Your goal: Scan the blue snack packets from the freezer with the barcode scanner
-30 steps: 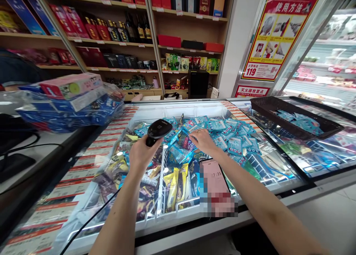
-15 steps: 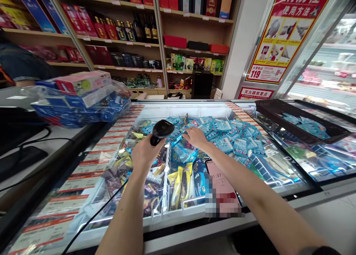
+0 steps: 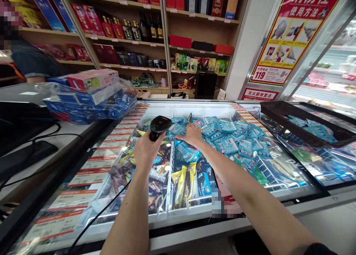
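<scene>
My left hand (image 3: 146,151) is wrapped around the handle of a black barcode scanner (image 3: 160,124), its head tipped toward the right. A black cord runs down from that hand along the forearm. My right hand (image 3: 192,135) is over several flat blue packets (image 3: 178,129), thumb stretched left and apart from the bent fingers; whether it touches a packet is hard to tell. More blue packets (image 3: 228,145) lie spread to its right on the freezer's glass top. A phone (image 3: 222,186) lies under my right forearm, partly hidden.
Ice creams in wrappers (image 3: 183,184) show through the chest freezer's glass. A dark tray (image 3: 303,125) with blue packets stands at the right. Plastic-wrapped boxes (image 3: 91,95) sit at the left, near a person's sleeve (image 3: 30,60). Shelves (image 3: 133,42) of bottles and boxes stand behind.
The view has swung slightly left. My right hand has shifted a little left over the packets, its thumb now further out. The scanner, still in my left hand, has moved slightly left and up.
</scene>
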Action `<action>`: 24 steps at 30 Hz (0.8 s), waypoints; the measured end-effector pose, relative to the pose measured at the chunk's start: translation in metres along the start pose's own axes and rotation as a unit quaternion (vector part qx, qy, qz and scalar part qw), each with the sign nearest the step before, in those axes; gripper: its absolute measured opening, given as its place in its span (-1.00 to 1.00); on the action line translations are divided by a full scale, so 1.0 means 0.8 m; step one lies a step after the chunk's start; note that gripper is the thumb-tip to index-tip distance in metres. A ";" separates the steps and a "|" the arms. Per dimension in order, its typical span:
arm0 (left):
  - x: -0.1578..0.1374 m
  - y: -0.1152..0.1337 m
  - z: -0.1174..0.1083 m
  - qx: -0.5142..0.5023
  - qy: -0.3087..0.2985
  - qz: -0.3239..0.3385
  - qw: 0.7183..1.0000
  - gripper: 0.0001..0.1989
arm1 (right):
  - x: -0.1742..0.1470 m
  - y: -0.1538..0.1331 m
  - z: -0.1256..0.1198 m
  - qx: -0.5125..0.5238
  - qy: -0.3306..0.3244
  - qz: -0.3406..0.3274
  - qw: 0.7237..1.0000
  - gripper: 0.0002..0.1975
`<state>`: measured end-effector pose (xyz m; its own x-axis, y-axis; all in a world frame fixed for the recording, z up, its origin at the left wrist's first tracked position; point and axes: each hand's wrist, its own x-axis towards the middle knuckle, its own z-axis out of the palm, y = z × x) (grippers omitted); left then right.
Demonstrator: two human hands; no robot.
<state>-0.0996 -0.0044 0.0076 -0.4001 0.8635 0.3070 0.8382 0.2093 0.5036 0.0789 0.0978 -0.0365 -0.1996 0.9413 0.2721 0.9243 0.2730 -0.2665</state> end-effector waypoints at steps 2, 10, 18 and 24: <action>0.000 -0.001 -0.001 0.000 -0.003 0.001 1.000 -0.40 | 0.002 0.007 -0.002 0.031 -0.008 0.017 0.999 -0.19; -0.001 0.002 0.003 -0.004 -0.001 0.012 1.000 -0.41 | -0.001 0.050 -0.018 0.213 0.006 0.065 0.975 -0.71; -0.008 0.016 0.012 -0.070 -0.049 0.035 0.996 -0.42 | -0.044 0.119 -0.051 0.445 0.052 0.117 0.886 -0.69; -0.021 0.038 0.023 -0.113 -0.092 0.083 0.986 -0.45 | -0.075 0.149 -0.059 0.478 0.079 0.099 0.869 -0.53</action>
<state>-0.0608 -0.0037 0.0026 -0.1727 0.9505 0.2583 0.7737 -0.0314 0.6327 0.2166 0.0647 -0.0408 0.0493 0.9701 0.2379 0.2282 0.2209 -0.9482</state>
